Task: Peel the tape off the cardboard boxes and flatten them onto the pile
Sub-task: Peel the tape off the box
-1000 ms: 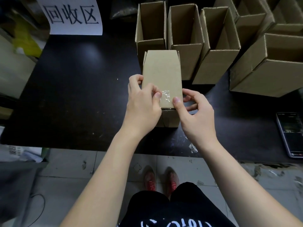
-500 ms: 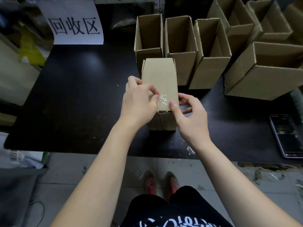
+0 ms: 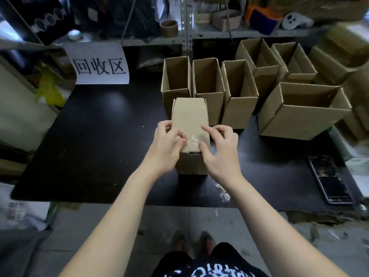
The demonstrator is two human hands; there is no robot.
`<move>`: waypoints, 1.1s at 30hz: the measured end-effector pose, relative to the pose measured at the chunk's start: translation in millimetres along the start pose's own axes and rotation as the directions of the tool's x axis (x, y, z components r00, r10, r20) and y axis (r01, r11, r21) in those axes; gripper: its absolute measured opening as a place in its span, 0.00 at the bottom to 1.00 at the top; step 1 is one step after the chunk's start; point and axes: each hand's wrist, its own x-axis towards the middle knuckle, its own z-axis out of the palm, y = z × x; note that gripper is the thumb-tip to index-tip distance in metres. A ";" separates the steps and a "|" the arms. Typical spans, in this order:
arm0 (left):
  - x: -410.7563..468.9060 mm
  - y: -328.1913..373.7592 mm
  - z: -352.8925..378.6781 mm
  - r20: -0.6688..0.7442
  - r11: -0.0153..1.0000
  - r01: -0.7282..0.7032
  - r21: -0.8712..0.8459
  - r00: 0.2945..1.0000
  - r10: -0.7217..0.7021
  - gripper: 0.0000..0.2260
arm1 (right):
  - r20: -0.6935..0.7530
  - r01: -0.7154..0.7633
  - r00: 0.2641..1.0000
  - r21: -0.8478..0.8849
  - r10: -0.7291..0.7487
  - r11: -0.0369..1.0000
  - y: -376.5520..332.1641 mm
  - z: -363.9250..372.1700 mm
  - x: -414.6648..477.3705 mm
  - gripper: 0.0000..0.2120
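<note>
A small closed cardboard box (image 3: 189,116) stands on the black table (image 3: 99,146) in front of me. A crinkled patch of clear tape (image 3: 194,139) sits on its top flap near the front edge. My left hand (image 3: 166,148) grips the box's left side, fingers curled round the edge and thumb tip just left of the tape. My right hand (image 3: 221,154) hovers at the box's right side, its thumb tip touching the flap beside the tape and its fingers lifted and spread.
Three open upright boxes (image 3: 207,80) stand in a row right behind the held box, with a larger open box (image 3: 303,116) and more at the right. A phone (image 3: 329,178) lies near the right front edge. Loose tape scraps (image 3: 222,191) lie at the table's front. A paper sign (image 3: 98,63) hangs back left.
My right fingers have lifted and spread away from the box side, leaving only the thumb by the tape. The head view has tilted up, showing the shelves behind.
</note>
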 end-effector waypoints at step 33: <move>-4.8 -26.8 17.0 -0.173 1.000 0.018 -0.013 0.985 -0.020 0.35 | 0.114 -0.256 0.965 0.585 0.235 0.769 22.4 -41.2 3.5 0.03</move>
